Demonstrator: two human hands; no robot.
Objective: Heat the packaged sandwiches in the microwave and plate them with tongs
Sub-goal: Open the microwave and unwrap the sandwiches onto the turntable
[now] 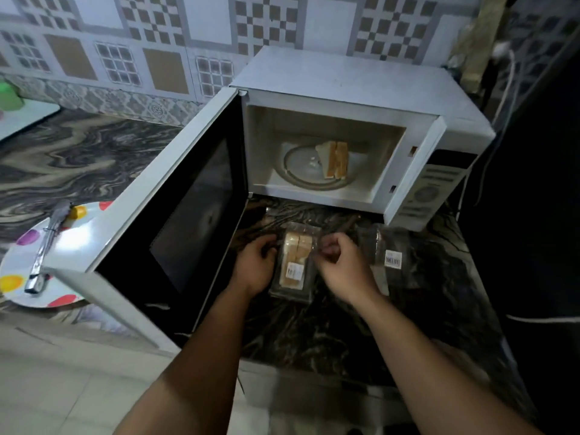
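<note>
The white microwave (361,89) stands open, one unwrapped sandwich (334,159) on its turntable. On the counter (314,334) before it, a clear-wrapped sandwich pack (295,262) with barcode label; left hand (255,265) and right hand (340,266) pinch its edges

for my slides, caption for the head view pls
Both hands open a sandwich pack before the open microwave, one sandwich already inside.

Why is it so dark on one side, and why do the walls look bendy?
Head view: the right side falls into deep shadow, light glares off the open microwave door edge, the wide lens curves the tiled wall, and the hands look slightly soft.
</note>
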